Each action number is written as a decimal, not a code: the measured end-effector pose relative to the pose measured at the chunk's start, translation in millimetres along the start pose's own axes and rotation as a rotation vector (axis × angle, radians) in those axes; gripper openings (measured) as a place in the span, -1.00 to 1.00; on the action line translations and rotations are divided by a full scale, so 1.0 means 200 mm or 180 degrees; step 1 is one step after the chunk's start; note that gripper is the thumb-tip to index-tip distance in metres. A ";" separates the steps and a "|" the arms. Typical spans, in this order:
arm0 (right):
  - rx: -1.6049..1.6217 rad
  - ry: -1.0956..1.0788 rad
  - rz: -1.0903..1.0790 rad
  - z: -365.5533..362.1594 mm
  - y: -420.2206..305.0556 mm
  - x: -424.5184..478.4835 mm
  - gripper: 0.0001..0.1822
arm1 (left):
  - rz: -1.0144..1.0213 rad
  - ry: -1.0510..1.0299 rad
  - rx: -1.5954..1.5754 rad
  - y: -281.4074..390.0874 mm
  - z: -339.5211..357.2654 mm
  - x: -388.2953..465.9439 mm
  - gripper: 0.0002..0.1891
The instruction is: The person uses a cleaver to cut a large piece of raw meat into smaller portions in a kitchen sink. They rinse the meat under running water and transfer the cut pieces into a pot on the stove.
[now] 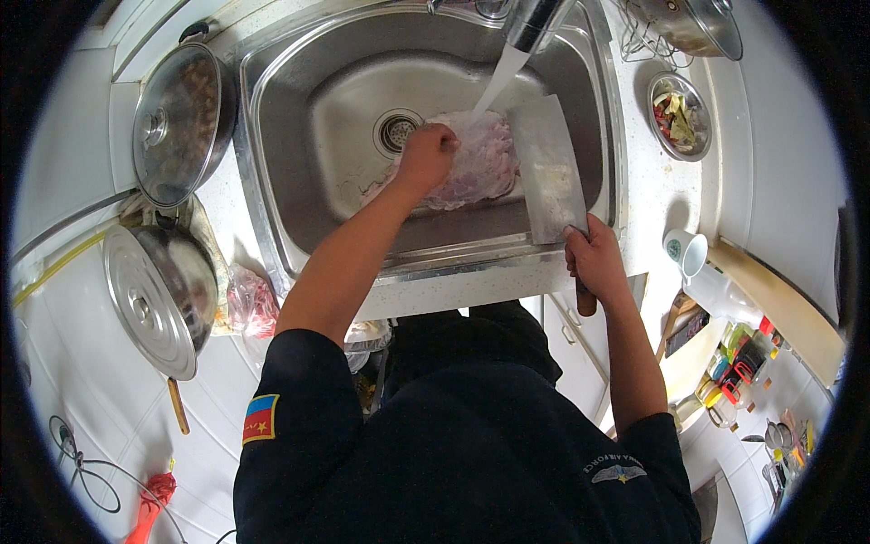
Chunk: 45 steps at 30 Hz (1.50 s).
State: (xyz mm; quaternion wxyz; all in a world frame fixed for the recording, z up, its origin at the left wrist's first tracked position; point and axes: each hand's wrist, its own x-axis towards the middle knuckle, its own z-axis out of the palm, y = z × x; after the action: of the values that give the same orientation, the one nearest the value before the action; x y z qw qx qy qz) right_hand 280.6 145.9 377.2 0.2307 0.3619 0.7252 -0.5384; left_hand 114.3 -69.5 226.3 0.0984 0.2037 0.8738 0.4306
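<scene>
My right hand (597, 262) grips the wooden handle of a broad Chinese cleaver (550, 170). Its blade points away from me, over the right side of the stainless steel sink (340, 88). A slab of raw, pale pink meat (479, 160) lies in the basin, right of the drain strainer (396, 132). Over the meat's left part is my left hand (429, 153), fingers curled; whether anything is pinched in them is hidden. From the faucet (537, 24) a stream of water (499, 78) falls onto the meat's far edge.
A glass-lidded pan (180, 126) and a metal-lidded pot (160, 299) stand left of the sink, near a plastic bag of red meat (251, 302). On the right are a steel bowl of food scraps (680, 115), a white mug (686, 251) and several seasoning jars (731, 374).
</scene>
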 end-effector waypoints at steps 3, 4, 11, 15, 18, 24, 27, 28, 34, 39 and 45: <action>0.0076 0.0010 0.0082 -0.02 -0.02 -0.02 -0.86 | -0.0915 -0.0069 -0.0478 -0.11 -0.04 -0.02 -0.87; 0.0082 -0.0009 0.0062 -0.02 -0.01 -0.02 -0.86 | -0.0993 -0.0111 -0.0456 -0.17 -0.05 -0.03 -0.86; 0.0116 -0.0035 -0.0024 0.00 -0.02 -0.02 -0.86 | -0.0908 -0.0433 0.0375 -0.28 0.08 -0.01 -0.72; 0.0109 -0.0009 0.0097 0.02 0.00 -0.01 -0.86 | -0.1446 -0.0506 0.0687 -0.13 0.25 0.05 -0.63; -0.0025 -0.0020 0.0016 0.03 -0.01 -0.02 -0.87 | -0.1594 -0.0254 0.0727 -0.17 0.34 0.06 -0.62; 0.0052 0.0005 -0.0009 0.00 0.02 -0.05 -0.88 | -0.0045 -0.2547 0.2359 -0.07 0.14 0.16 -0.71; 0.0072 0.0008 0.0010 -0.01 -0.01 -0.05 -0.86 | -0.2963 -0.1179 -0.2695 -0.23 0.09 0.05 -0.81; 0.0069 0.0044 -0.0004 -0.01 0.00 -0.05 -0.86 | -0.2872 -0.1265 -0.2532 -0.22 0.08 0.05 -0.82; -0.0045 0.0093 -0.0070 -0.04 0.00 -0.03 -0.86 | -0.2151 -0.1020 -0.1665 -0.29 -0.06 0.04 -0.76; 0.0001 0.0109 -0.0012 -0.03 -0.01 -0.04 -0.86 | -0.1545 -0.1173 0.1185 -0.58 -0.13 -0.18 -0.62; 0.0142 0.0055 -0.0008 -0.01 0.00 -0.03 -0.86 | -0.1139 -0.2159 0.1160 -0.49 -0.15 -0.28 -0.56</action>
State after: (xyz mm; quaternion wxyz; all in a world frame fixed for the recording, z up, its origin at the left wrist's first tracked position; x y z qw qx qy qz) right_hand 284.8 145.2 382.8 0.2155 0.3707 0.7155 -0.5516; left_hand 126.6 -169.0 166.0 0.4159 0.1930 0.8753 0.1538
